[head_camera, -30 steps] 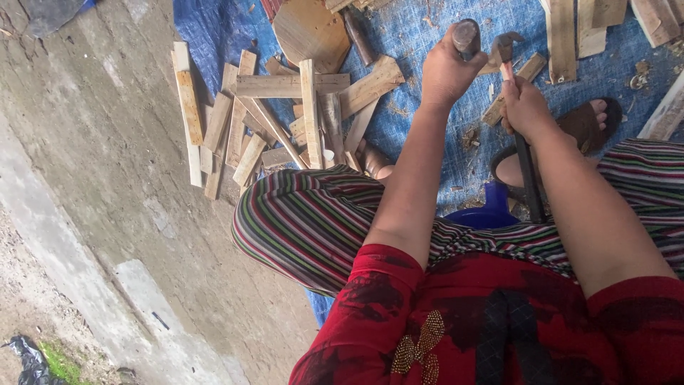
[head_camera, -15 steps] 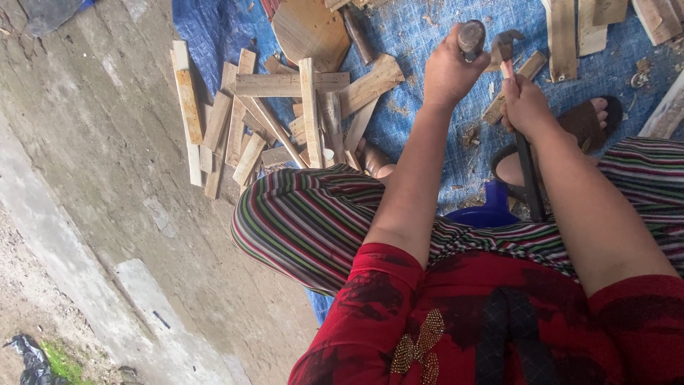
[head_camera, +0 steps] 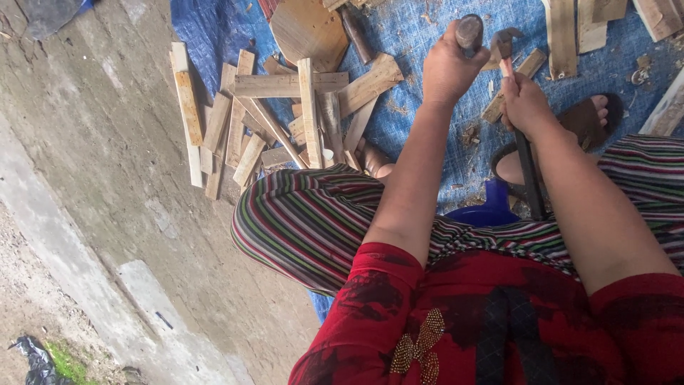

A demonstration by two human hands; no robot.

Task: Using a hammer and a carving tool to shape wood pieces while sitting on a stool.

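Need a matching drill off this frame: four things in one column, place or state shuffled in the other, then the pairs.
Things:
1. left hand
2. right hand
3. wood pile
4. tarp

Places or states:
A. blue, spread on the ground under the wood
B. closed on a dark round-ended tool
C. loose slats at the tarp's left edge
D. grips a hammer with a long dark handle

Pairs: 1-B, 2-D, 3-C, 4-A

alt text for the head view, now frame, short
Seen from above, a seated person's left hand grips a dark rounded handle while the right hand holds a hammer near it, over a blue tarp. A pile of wood strips lies to the left, partly on the concrete floor.
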